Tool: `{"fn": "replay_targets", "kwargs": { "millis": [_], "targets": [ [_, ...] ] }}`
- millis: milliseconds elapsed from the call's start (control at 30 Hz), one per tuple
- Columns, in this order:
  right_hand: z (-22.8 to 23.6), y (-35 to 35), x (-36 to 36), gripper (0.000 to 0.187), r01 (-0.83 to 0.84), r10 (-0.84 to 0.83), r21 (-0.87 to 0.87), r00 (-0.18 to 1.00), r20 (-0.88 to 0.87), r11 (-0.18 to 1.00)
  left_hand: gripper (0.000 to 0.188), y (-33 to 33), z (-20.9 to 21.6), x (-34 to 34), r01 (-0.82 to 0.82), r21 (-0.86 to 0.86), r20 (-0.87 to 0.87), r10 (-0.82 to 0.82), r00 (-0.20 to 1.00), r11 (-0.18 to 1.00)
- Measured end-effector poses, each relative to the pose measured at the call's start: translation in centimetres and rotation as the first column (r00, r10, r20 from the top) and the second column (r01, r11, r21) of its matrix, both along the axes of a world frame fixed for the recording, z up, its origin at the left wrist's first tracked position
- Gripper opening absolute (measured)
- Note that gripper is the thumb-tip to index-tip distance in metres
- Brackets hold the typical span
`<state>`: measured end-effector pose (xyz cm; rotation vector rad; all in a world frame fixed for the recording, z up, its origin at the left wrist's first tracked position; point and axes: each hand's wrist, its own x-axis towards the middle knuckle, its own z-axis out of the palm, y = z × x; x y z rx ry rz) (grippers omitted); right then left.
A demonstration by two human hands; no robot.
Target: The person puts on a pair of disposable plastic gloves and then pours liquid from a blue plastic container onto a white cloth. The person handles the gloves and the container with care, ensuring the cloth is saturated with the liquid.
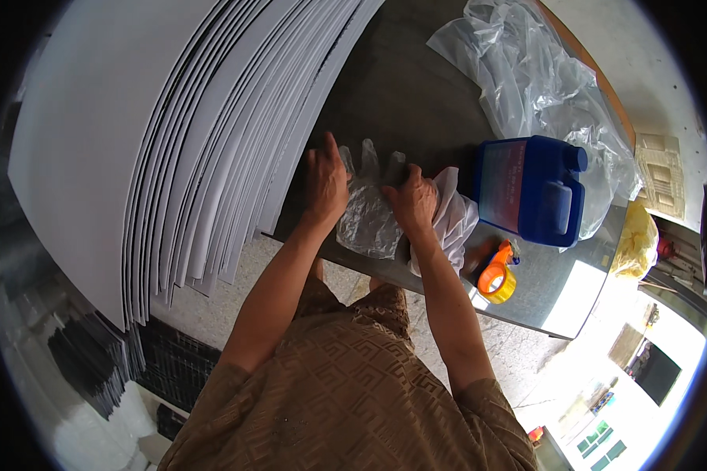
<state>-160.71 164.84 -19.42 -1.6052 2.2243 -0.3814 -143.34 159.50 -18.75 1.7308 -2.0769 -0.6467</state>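
A clear disposable plastic glove lies spread on the dark tabletop, its fingers pointing away from me. My left hand is at the glove's left edge, index finger stretched forward and thumb apart; its other fingers are partly hidden. On the opposite edge, my right hand rests with its thumb on the film and its index finger forward, apart from the thumb. Neither hand visibly grips the glove. Beside my right hand and partly under its wrist is a crumpled whitish plastic bag.
A tall stack of white sheets fills the left side. To the right stand a blue jerrycan and an orange tape dispenser with yellow tape. Behind them lies crumpled clear plastic sheeting. A yellow bag hangs beyond the table's right edge.
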Motion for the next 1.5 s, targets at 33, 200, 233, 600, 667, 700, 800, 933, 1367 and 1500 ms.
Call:
{"fn": "replay_targets", "kwargs": {
  "millis": [33,200,233,600,667,700,800,933,1367,1500],
  "targets": [
    [0.4,-0.2,0.2,0.058,0.025,-0.026,0.031,0.999,0.023,0.999,0.056,-0.2,-0.4,0.5,0.030,0.004,0.000,-0.030,1.000,1.000],
    [-0.5,0.0,-1.4,0.026,-0.024,0.020,0.025,0.988,0.156,0.999,0.030,0.3,0.0,1.3,0.110,-0.003,-0.123,-0.110,0.986,0.994],
    [0.0,0.3,-1.5,0.023,-0.021,0.025,-0.021,0.982,0.189,1.000,0.025,0.4,0.0,1.7,0.115,-0.053,-0.210,-0.124,0.970,0.992],
    [12.4,5.6,-3.6,0.041,0.077,-0.111,0.089,0.367,0.923,0.993,0.008,5.1,12.4,3.0,0.396,0.301,-0.845,0.050,0.532,0.868],
    [14.4,5.7,-3.9,0.051,-0.039,-0.173,0.197,0.338,0.925,0.980,0.009,5.6,13.9,3.0,0.431,0.272,-0.848,0.003,0.529,0.860],
    [14.9,5.8,-3.9,0.052,-0.084,-0.174,0.216,0.350,0.920,0.973,0.011,6.0,14.5,3.1,0.445,0.278,-0.853,0.006,0.522,0.852],
    [17.0,6.8,-3.9,0.034,-0.151,-0.143,0.196,0.308,0.941,0.969,0.018,6.6,17.0,3.1,0.496,0.287,-0.869,0.005,0.494,0.819],
    [18.9,8.4,-3.4,0.012,-0.049,-0.028,0.041,0.234,0.972,0.998,0.029,6.7,19.7,2.2,0.549,0.260,-0.819,-0.120,0.561,0.794],
    [25.1,11.5,-3.9,0.010,0.013,0.130,-0.156,0.493,0.860,0.988,0.029,6.7,21.7,-0.3,0.689,0.071,-0.884,-0.274,0.378,0.721],
    [25.6,11.5,-3.9,0.009,0.021,0.139,-0.175,0.521,0.842,0.984,0.025,6.5,21.6,-0.3,0.759,0.014,-0.916,-0.295,0.270,0.651]
  ]
}}
